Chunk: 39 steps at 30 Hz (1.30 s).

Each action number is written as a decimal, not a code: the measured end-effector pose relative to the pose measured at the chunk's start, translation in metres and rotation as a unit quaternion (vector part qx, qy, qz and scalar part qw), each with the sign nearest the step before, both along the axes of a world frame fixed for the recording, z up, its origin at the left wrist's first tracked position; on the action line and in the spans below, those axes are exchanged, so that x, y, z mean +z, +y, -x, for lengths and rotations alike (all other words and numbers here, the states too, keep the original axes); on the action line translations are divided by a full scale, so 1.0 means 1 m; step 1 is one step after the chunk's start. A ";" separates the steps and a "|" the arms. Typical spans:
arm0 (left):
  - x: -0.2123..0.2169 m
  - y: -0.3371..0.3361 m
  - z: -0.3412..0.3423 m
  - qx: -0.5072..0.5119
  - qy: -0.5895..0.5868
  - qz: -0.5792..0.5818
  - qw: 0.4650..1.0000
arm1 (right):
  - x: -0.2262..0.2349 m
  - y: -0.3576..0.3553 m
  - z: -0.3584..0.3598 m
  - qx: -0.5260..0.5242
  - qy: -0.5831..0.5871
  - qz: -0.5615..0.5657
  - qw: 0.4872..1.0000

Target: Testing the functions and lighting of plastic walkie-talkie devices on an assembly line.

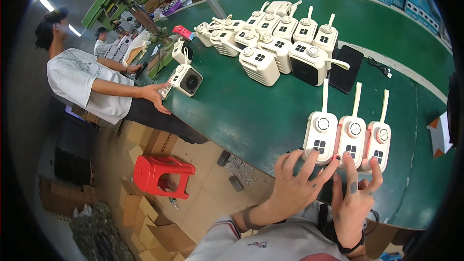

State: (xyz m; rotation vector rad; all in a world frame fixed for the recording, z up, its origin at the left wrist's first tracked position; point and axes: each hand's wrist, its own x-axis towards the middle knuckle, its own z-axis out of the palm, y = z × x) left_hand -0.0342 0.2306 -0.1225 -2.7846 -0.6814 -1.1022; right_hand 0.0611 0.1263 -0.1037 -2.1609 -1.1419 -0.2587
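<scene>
Three small cream speakers stand in a row at the table's near edge: a left speaker (321, 135), a middle speaker (351, 137) and a right speaker (377, 145). Each has a round knob, a block of black buttons and a loop strap pointing away from me. Reddish sides show on the middle and right ones. My left hand (299, 186) has its fingers spread over the left speaker's near end, one fingertip by the gap beside the middle speaker. With fingers apart, my right hand (352, 208) reaches onto the near ends of the middle and right speakers. Neither hand grasps anything.
Several more cream speakers (259, 65) crowd the green table (241, 116) farther back. A black flat tray (346, 67) and a short cable (379, 66) lie beside them. At left, a co-worker (96, 82) reaches toward a speaker (186, 80). A red stool (164, 174) stands on the floor.
</scene>
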 end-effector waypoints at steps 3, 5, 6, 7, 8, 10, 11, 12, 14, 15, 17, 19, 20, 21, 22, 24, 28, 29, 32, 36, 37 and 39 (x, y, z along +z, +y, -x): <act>-0.001 0.000 0.000 0.005 -0.003 0.002 1.000 | -0.004 0.001 -0.001 0.010 -0.007 -0.019 1.000; -0.003 0.001 0.000 0.005 -0.006 0.000 1.000 | -0.005 0.001 0.000 0.001 -0.004 -0.018 1.000; -0.004 0.000 -0.001 0.001 -0.007 0.002 1.000 | -0.003 0.001 0.000 -0.002 -0.004 -0.015 1.000; -0.004 0.000 -0.001 -0.003 -0.008 0.004 1.000 | -0.003 0.001 0.000 0.001 -0.005 -0.017 1.000; -0.004 0.000 -0.001 0.000 -0.008 0.003 1.000 | -0.003 0.001 0.000 0.000 0.000 -0.016 1.000; -0.003 0.001 -0.001 -0.002 -0.007 0.003 1.000 | -0.003 0.001 0.000 -0.002 0.005 -0.014 1.000; -0.003 0.000 -0.001 -0.002 -0.007 0.003 1.000 | -0.003 0.001 0.000 -0.002 0.006 -0.012 1.000; -0.003 0.000 -0.001 -0.001 -0.008 0.003 1.000 | -0.003 0.001 0.000 -0.002 0.007 -0.010 1.000; -0.003 0.000 -0.002 0.000 -0.009 0.004 1.000 | -0.002 0.001 0.000 -0.003 0.009 -0.008 1.000; -0.003 0.000 -0.002 -0.001 -0.011 0.005 1.000 | -0.002 0.001 0.000 -0.003 0.011 -0.007 1.000; -0.004 0.001 -0.003 -0.001 -0.012 0.005 1.000 | -0.001 0.002 -0.001 -0.002 0.007 -0.008 1.000; -0.005 0.002 -0.004 -0.003 -0.013 -0.001 1.000 | -0.004 0.002 -0.003 -0.002 0.003 -0.009 1.000; -0.005 0.003 -0.005 -0.003 -0.014 -0.002 1.000 | -0.008 0.002 -0.006 0.002 -0.027 -0.015 1.000; -0.005 0.003 -0.006 -0.007 -0.015 0.000 1.000 | -0.010 0.002 -0.007 0.008 -0.057 -0.021 0.998; -0.005 0.004 -0.006 -0.011 -0.017 0.003 1.000 | -0.008 0.003 -0.005 0.009 -0.058 -0.022 0.998; -0.005 0.005 -0.005 -0.010 -0.019 -0.003 1.000 | -0.004 0.003 -0.001 -0.002 -0.009 -0.012 1.000; -0.006 0.004 -0.001 -0.012 -0.022 -0.014 1.000 | -0.011 0.001 -0.003 0.007 -0.054 -0.036 0.998; -0.009 0.003 0.001 -0.011 -0.025 -0.016 0.999 | -0.011 -0.001 -0.003 0.010 -0.062 -0.030 0.998; -0.014 0.006 0.002 -0.035 -0.038 0.006 0.999 | -0.003 -0.010 -0.012 0.028 -0.089 0.007 0.996; -0.017 0.018 0.001 -0.144 -0.060 0.137 0.978 | 0.029 -0.036 -0.035 0.093 -0.077 0.088 0.989; -0.018 0.025 0.000 -0.170 -0.083 0.182 0.965 | 0.038 -0.033 -0.044 0.119 -0.097 0.085 0.984; -0.020 0.042 0.005 -0.162 -0.080 0.235 0.955 | 0.051 -0.011 -0.063 0.176 -0.152 0.075 0.970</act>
